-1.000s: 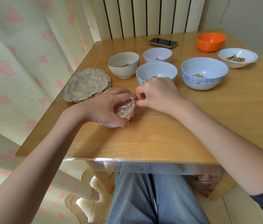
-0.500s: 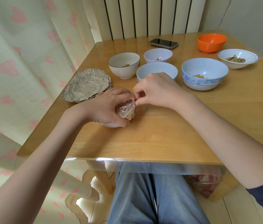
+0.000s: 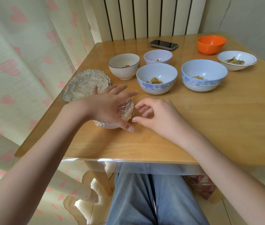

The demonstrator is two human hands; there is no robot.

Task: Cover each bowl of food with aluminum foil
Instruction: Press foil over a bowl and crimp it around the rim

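A small white bowl wrapped in crinkled foil point(image 3: 125, 109) sits near the table's front left. My left hand point(image 3: 107, 106) hovers over it with fingers spread straight, hiding most of the bowl. Just right of the bowl, my right hand point(image 3: 154, 114) hangs with loosely curled fingers, holding nothing. A stack of round foil sheets point(image 3: 84, 84) lies at the left edge. Uncovered bowls with food stand behind: a white bowl point(image 3: 123, 66), a small lilac bowl point(image 3: 157, 56), a floral blue bowl point(image 3: 157, 78), a larger blue bowl point(image 3: 204, 75) and a shallow white bowl point(image 3: 237, 60).
An orange bowl point(image 3: 211, 44) and a black phone point(image 3: 163, 44) sit at the back of the wooden table point(image 3: 209, 127). A curtain hangs along the left, a radiator stands behind. My legs show under the front edge.
My left hand let go of the foil-covered bowl and spread its fingers above it. My right hand stopped pinching the foil rim and drew back to the right.
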